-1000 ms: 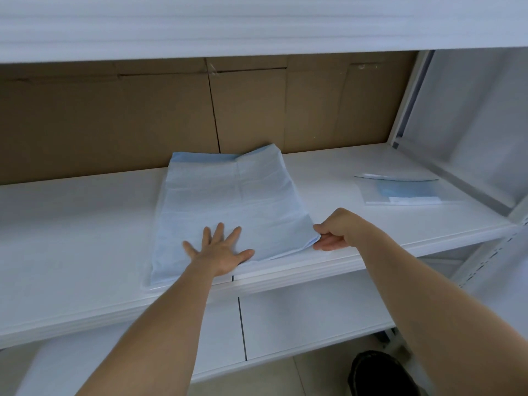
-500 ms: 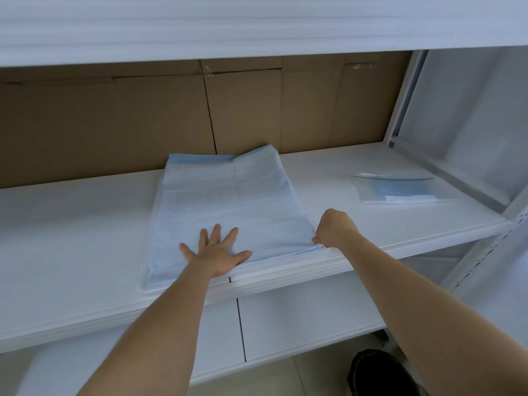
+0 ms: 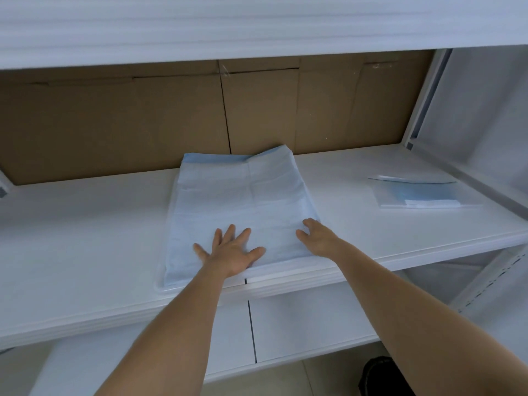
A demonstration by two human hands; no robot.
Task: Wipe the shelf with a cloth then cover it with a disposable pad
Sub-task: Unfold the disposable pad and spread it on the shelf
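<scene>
Shelf (image 3: 85, 230) of white board runs across the view, with brown cardboard (image 3: 143, 118) standing behind it as a back wall and another white shelf board (image 3: 257, 24) overhead. At the middle of the shelf lies the disposable pad (image 3: 240, 195), pale blue and still partly folded, its creases showing; its far end touches the cardboard and turns up a little there, and its near end reaches the front lip of the shelf. On the pad's near part the left hand (image 3: 231, 250) lies flat, palm down, with fingers spread wide and straight. Just to its right, the right hand (image 3: 317, 237) rests on the pad's near right corner, fingers relaxed and only slightly bent, pinching nothing that can be seen. Farther right, well apart from the pad, a flat clear plastic packet (image 3: 423, 195) with something blue inside lies on the shelf near the white metal side frame (image 3: 423, 92). Below, a lower shelf (image 3: 300, 327) shows, and a dark shoe (image 3: 380, 378) on the floor at bottom right.
</scene>
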